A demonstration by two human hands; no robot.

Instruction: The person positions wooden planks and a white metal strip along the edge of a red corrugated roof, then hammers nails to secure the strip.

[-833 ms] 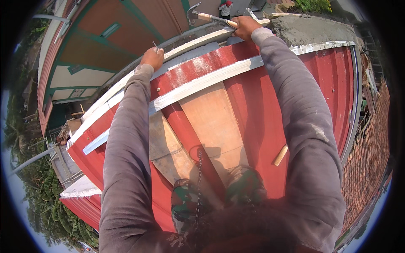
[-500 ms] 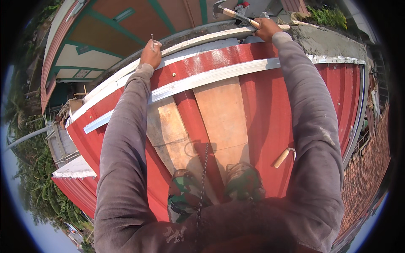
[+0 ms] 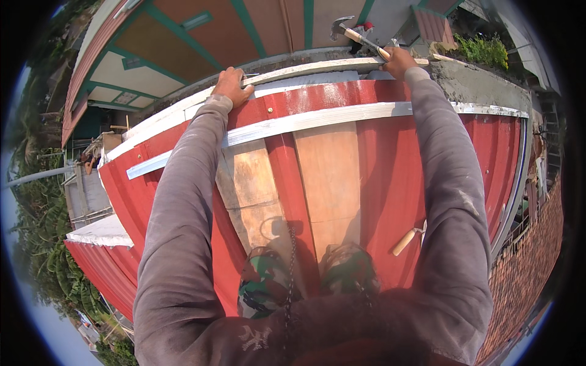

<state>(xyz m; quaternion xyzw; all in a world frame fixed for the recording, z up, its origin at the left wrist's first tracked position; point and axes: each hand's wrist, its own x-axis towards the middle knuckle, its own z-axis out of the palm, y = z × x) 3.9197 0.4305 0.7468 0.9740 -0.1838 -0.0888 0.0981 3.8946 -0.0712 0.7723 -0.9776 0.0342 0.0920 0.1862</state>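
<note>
My right hand [image 3: 400, 62] is closed round the handle of a hammer [image 3: 361, 40], held above the far edge of the red metal roof, its head pointing up and left. My left hand [image 3: 232, 87] lies over the pale wooden batten [image 3: 317, 68] along that edge, its fingers bent. From its fingers a thin nail [image 3: 250, 75] sticks out sideways, pointing right over the batten; the grip on it is partly hidden. Just nearer than both hands, a silvery metal strip [image 3: 317, 114] crosses the red roofing sheet [image 3: 390, 158].
Two flat boards [image 3: 329, 171] lie on the roof under my legs. A trowel [image 3: 408, 239] rests by my right forearm. Beyond the edge, a person in a red cap [image 3: 367, 27] is lower down. Grey mortar [image 3: 482, 82] tops the wall at right; a tiled roof [image 3: 525, 268] slopes below.
My left hand has come down from holding the nail upright onto the batten, and the nail now lies sideways. The hammer stays in my right hand. The view has shifted slightly.
</note>
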